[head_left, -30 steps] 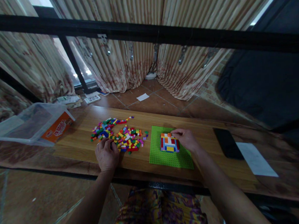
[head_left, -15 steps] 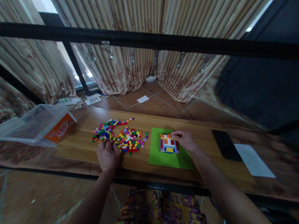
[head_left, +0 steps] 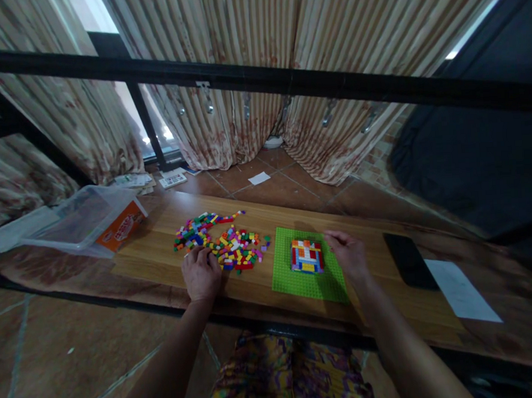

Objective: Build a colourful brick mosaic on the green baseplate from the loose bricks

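Note:
A green baseplate (head_left: 307, 283) lies on the wooden table (head_left: 161, 253), and a small many-coloured brick build (head_left: 306, 256) stands on it. My right hand (head_left: 350, 255) rests on the plate's right edge, just right of the build, fingers curled with nothing visible in them. A heap of loose coloured bricks (head_left: 226, 243) lies to the left of the plate. My left hand (head_left: 201, 275) sits palm down at the heap's near edge, its fingers bent into the bricks; what they hold, if anything, is hidden.
A clear plastic box with an orange label (head_left: 91, 218) lies on its side at the table's left end. A black phone (head_left: 409, 261) and a white sheet of paper (head_left: 461, 292) lie to the right. A black rail (head_left: 286, 80) crosses in front of curtains.
My right hand has drawn back from the top of the build to the plate's right edge. The left hand stays at the heap. The camera has shifted a little.

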The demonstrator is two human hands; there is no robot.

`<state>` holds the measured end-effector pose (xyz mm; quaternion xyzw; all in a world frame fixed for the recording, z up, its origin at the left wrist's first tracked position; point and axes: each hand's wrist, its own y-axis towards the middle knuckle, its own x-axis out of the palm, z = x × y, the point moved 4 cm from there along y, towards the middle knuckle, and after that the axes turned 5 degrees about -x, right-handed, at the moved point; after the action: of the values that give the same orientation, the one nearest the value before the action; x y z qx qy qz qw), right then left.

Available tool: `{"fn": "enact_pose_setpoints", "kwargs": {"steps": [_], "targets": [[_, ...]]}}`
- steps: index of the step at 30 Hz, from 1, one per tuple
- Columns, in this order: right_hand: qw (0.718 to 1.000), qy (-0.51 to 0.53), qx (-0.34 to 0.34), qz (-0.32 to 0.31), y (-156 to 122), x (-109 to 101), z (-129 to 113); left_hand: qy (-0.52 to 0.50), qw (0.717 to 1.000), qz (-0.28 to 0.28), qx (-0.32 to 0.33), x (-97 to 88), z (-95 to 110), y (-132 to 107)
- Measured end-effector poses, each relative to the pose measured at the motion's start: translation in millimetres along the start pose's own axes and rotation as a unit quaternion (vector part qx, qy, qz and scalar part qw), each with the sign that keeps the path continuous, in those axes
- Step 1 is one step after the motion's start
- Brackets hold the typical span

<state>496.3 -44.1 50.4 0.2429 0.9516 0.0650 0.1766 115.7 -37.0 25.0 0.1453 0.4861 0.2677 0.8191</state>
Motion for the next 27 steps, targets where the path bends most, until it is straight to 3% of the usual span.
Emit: {"fn": "enact_pose_setpoints", "kwargs": {"steps": [4, 8, 12, 18, 27], "targets": [[0.996, -0.015, -0.037, -0.075, -20.8, 36.1, -25.5, 0.002, 1.0, -0.006, 0.001, 0.2, -0.1, -0.2], [0.973, -0.094, -0.132, -0.167, -41.8, 79.9, -50.5, 0.004, 1.0, -0.007, 0.004, 0.6, -0.3, -0.5], [0.951, -0.195, -0.165, -0.175, -43.6, 108.8, -63.7, 0.003, 1.0, -0.004, 0.0, 1.7, -0.8, -1.5], [0.926, -0.3, -0.135, -0.187, -35.4, 129.1, -64.1, 0.007, 1.0, -0.006, -0.004, 1.4, -0.4, -2.9], [0.933, -0.232, -0.142, -0.237, -68.9, 140.4, -50.3, 0.013, 1.0, 0.005, 0.002, 1.1, 0.1, -4.0]]}}
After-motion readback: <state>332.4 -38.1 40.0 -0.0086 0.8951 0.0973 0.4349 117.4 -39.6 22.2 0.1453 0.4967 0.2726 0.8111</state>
